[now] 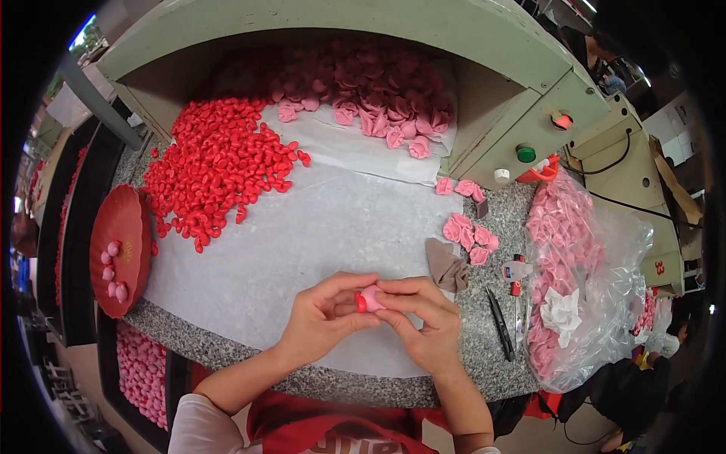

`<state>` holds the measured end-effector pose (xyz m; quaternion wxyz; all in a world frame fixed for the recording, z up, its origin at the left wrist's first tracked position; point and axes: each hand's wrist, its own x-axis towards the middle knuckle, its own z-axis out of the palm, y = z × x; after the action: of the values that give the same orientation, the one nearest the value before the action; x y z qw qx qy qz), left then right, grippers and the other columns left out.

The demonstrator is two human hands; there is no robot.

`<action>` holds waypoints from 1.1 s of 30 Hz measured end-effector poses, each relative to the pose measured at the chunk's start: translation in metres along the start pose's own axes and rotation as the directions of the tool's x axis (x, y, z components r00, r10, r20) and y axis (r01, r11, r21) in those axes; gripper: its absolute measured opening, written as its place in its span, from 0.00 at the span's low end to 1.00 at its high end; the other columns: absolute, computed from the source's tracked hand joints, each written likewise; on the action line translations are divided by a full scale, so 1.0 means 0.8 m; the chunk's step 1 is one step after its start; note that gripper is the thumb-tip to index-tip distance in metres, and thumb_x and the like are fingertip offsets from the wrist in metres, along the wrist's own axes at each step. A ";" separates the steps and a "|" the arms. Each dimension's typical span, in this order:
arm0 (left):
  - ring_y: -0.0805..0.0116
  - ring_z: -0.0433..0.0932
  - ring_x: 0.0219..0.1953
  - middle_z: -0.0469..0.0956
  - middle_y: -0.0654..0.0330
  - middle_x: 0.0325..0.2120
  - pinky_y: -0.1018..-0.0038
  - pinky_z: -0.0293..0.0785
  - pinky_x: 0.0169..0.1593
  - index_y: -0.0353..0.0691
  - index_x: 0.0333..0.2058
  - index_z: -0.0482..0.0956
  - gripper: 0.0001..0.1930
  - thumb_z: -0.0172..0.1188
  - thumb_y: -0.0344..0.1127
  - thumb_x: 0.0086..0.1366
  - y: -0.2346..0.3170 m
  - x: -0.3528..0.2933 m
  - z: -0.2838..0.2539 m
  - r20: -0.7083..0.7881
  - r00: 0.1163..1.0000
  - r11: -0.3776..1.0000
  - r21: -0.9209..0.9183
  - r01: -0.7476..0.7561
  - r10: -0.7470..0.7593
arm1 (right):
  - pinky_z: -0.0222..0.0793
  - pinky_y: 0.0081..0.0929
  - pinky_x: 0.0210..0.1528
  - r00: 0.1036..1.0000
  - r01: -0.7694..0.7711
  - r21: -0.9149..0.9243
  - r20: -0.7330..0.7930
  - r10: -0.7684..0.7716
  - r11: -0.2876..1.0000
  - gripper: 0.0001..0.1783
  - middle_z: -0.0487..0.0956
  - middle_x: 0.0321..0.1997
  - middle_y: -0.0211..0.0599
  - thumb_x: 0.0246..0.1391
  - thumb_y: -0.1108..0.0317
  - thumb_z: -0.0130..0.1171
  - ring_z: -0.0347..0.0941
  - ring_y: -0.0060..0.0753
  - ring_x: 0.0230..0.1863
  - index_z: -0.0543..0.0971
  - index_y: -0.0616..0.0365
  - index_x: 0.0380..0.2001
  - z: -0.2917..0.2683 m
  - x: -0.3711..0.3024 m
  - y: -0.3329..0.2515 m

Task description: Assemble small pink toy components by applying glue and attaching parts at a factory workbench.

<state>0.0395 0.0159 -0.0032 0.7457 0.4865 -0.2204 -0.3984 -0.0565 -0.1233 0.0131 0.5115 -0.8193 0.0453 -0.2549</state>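
Over the near middle of the white paper sheet [249,272], both my hands meet around a small pink-and-red piece [371,297]. My left hand [321,314] is closed, its fingertips at the red part. My right hand [425,314] is also closed, pinching the rounded pink part; fingers partly hide the piece. At the far left of the sheet lies a heap of small glossy red pieces [219,163]. Pink rose-shaped pieces [378,117] are piled behind, inside the pale green housing [363,17]. On the left, a red scalloped plate [128,208] bears several pink-and-red pieces.
Right of my hands are a crumpled grey-brown cloth [448,265], black tweezers [499,324], a small glue bottle [517,270] and loose pink roses [470,236]. A clear plastic bag [605,303] of pink pieces lies beyond. Below the table's left edge stands a black crate [180,386].
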 end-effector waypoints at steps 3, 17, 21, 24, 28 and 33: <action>0.68 0.72 0.46 0.68 0.55 0.46 0.75 0.73 0.50 0.33 0.48 0.70 0.23 0.57 0.14 0.51 -0.003 0.001 -0.006 0.060 0.997 0.998 -0.022 -0.051 0.053 | 0.69 0.23 0.41 0.998 -0.053 0.011 -0.022 0.053 0.999 0.17 0.77 0.37 0.39 0.34 0.80 0.65 0.74 0.33 0.40 0.79 0.61 0.34 0.000 0.002 -0.005; 0.70 0.75 0.39 0.73 0.54 0.39 0.78 0.78 0.39 0.33 0.43 0.75 0.18 0.60 0.17 0.50 0.005 -0.006 -0.001 0.033 0.961 0.877 0.401 -0.266 0.276 | 0.69 0.25 0.32 0.971 0.207 -0.173 -0.080 -0.224 0.963 0.15 0.77 0.34 0.34 0.29 0.80 0.65 0.71 0.33 0.31 0.79 0.59 0.28 0.016 -0.005 0.006; 0.71 0.75 0.38 0.73 0.54 0.38 0.79 0.79 0.38 0.33 0.42 0.75 0.17 0.60 0.18 0.51 0.004 -0.006 0.000 0.038 0.957 0.865 0.418 -0.278 0.288 | 0.69 0.24 0.29 0.955 0.251 -0.261 -0.091 -0.283 0.932 0.14 0.77 0.33 0.33 0.28 0.80 0.65 0.71 0.32 0.30 0.79 0.60 0.26 0.017 -0.006 0.004; 0.70 0.74 0.40 0.73 0.55 0.38 0.77 0.77 0.41 0.33 0.44 0.74 0.18 0.59 0.18 0.52 0.001 -0.004 0.003 0.051 0.968 0.896 0.368 -0.248 0.247 | 0.69 0.23 0.30 0.950 0.245 -0.309 -0.112 -0.292 0.919 0.15 0.77 0.33 0.35 0.30 0.80 0.65 0.71 0.33 0.30 0.79 0.61 0.28 0.014 -0.007 0.001; 0.64 0.73 0.46 0.73 0.54 0.42 0.70 0.72 0.49 0.35 0.50 0.69 0.21 0.56 0.22 0.56 0.001 0.000 -0.004 0.085 0.996 0.995 -0.098 -0.011 0.019 | 0.69 0.24 0.36 0.973 0.090 -0.106 -0.201 -0.110 0.990 0.17 0.76 0.34 0.38 0.34 0.79 0.66 0.73 0.32 0.33 0.78 0.59 0.33 0.020 -0.009 0.000; 0.63 0.73 0.46 0.72 0.54 0.45 0.69 0.70 0.48 0.37 0.53 0.65 0.22 0.55 0.26 0.58 0.003 0.002 -0.009 0.086 0.980 0.929 -0.313 0.198 -0.180 | 0.63 0.26 0.49 0.990 -0.080 0.100 -0.105 0.090 0.992 0.17 0.71 0.45 0.42 0.38 0.82 0.62 0.67 0.31 0.47 0.76 0.61 0.36 0.016 -0.008 0.007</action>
<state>0.0468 0.0190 -0.0048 0.7665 0.3667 -0.1255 -0.5121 -0.0547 -0.1133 0.0016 0.5575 -0.7759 0.0958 -0.2791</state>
